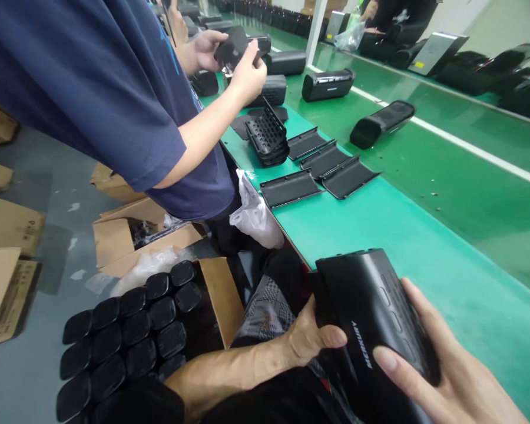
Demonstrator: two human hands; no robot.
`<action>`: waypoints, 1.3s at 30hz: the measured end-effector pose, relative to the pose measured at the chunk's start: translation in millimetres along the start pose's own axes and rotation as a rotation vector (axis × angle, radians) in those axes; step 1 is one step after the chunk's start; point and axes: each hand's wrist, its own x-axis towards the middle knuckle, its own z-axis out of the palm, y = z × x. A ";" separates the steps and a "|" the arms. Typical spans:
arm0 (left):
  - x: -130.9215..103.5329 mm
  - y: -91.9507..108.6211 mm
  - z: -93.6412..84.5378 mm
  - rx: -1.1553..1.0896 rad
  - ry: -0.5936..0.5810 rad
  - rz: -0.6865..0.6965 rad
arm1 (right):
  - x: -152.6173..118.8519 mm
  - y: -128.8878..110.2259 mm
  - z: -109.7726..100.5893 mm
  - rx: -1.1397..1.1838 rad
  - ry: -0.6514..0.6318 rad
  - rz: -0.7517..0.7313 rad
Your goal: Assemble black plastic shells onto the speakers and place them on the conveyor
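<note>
At the lower right, a black speaker housing with white lettering and a row of oval button shapes is held between both my hands, over the table's near edge. My left hand grips its left side, thumb on the front and fingers hidden beneath. Around the right side wraps my right hand, its thumb on the face near the lettering and its fingers along the far side. The housing's lower end runs out of the picture.
Several curved black panels and a stack of perforated black parts lie on the green table. A person in blue works at the left. Below, a carton holds many black pieces. Speakers sit on the green conveyor.
</note>
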 end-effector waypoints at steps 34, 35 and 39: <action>5.7 26.2 6.0 0.131 -0.058 -0.002 | 12.6 -17.4 -2.0 -0.038 -0.057 0.099; 6.8 27.9 7.2 0.145 -0.057 0.009 | 13.5 -19.1 -2.3 -0.043 -0.045 0.111; 9.5 32.0 8.6 0.191 -0.049 0.022 | 16.1 -21.5 -3.9 -0.035 -0.022 0.107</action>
